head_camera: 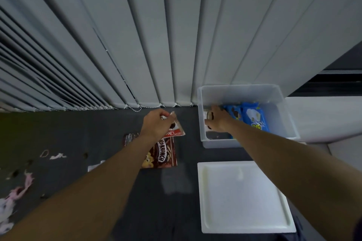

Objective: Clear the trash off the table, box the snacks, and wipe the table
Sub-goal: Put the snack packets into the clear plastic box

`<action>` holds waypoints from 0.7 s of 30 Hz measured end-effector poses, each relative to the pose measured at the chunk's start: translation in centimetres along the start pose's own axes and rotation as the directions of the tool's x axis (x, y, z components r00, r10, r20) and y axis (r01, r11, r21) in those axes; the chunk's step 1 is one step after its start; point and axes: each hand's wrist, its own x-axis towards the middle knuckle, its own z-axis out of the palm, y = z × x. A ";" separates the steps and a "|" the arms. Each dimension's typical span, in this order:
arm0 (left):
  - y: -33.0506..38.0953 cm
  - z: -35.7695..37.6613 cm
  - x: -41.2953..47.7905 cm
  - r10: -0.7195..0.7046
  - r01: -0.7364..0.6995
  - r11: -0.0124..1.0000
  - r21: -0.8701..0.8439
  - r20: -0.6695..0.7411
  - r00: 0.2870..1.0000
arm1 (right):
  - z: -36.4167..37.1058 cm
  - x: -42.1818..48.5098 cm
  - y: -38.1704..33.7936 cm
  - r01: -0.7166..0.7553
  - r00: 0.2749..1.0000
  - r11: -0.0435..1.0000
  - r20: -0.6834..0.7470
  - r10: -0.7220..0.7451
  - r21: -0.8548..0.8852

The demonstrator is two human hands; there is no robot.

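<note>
My left hand (pixel 155 125) is closed on a small red-and-white chocolate snack packet (pixel 176 130), lifted just above the dark table (pixel 98 133). Under it lies a brown Koko Krunch packet (pixel 162 154), flat on the table. My right hand (pixel 218 119) reaches inside the translucent white box (pixel 244 89) and grips a white-and-dark packet (pixel 207 116) at the box's left wall. Two blue snack packets (pixel 252 118) lie in the box to the right of that hand. The box's white lid (pixel 242 197) rests flat on the table in front of it.
Pink and white crumpled paper scraps (pixel 15 195) and small crumbs litter the table's left side. A small white wrapper (pixel 96 166) peeks out beside my left forearm. Grey vertical blinds (pixel 156 35) hang right behind the table. A white ledge (pixel 323 119) lies to the right.
</note>
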 end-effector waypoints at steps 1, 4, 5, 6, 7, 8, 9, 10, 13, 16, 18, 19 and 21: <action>0.3 -0.1 -0.1 0.007 -0.008 1.000 -0.012 -0.030 1.000 | -0.4 -0.4 0.1 0.020 0.999 1.000 -0.029 -0.020 0.016; 2.0 -0.3 -0.5 0.043 -0.055 0.994 -0.091 -0.132 0.990 | -1.7 -2.0 0.9 0.093 0.986 0.993 -0.143 -0.083 0.066; 2.8 -0.4 -0.8 0.061 -0.079 0.991 -0.107 -0.163 0.985 | -2.4 -2.8 1.3 0.114 0.976 0.989 -0.195 -0.095 0.092; 3.7 -0.4 -1.0 0.080 -0.105 0.987 -0.123 -0.191 0.978 | -3.0 -3.4 1.9 0.144 0.958 0.984 -0.263 -0.112 0.106; 4.6 -0.3 -1.3 0.102 -0.135 0.981 -0.138 -0.220 0.970 | -3.7 -4.1 2.5 0.178 0.929 0.980 -0.345 -0.137 0.089; 5.4 -0.2 -1.5 0.125 -0.164 0.975 -0.147 -0.245 0.961 | -4.3 -4.6 3.4 0.202 0.890 0.978 -0.427 -0.160 0.054; 6.4 -0.1 -1.8 0.154 -0.197 0.970 -0.144 -0.265 0.952 | -4.9 -5.3 4.2 0.206 0.844 0.979 -0.506 -0.175 0.005; 7.2 0.2 -2.2 0.185 -0.228 0.964 -0.134 -0.275 0.944 | -5.4 -5.8 5.3 0.190 0.796 0.981 -0.579 -0.179 -0.042; 9.5 1.5 -2.9 0.300 -0.330 0.940 -0.085 -0.252 0.920 | -6.7 -7.0 8.7 0.026 0.705 0.980 -0.691 -0.157 -0.196; 11.0 3.4 -3.2 0.396 -0.398 0.917 0.005 -0.110 0.912 | -7.1 -7.7 11.8 -0.140 0.823 0.967 -0.569 -0.005 -0.212; 11.6 4.8 -3.2 0.431 -0.431 0.898 0.086 0.022 0.902 | -6.7 -7.8 13.1 -0.126 0.870 0.980 -0.492 0.034 -0.154; 11.9 5.5 -3.1 0.441 -0.448 0.883 0.138 0.078 0.894 | -6.4 -7.8 13.4 -0.100 0.874 0.988 -0.485 0.033 -0.114; 12.1 6.9 -2.8 0.440 -0.471 0.855 0.219 0.177 0.881 | -6.1 -7.8 13.7 -0.052 0.861 0.997 -0.508 0.016 -0.057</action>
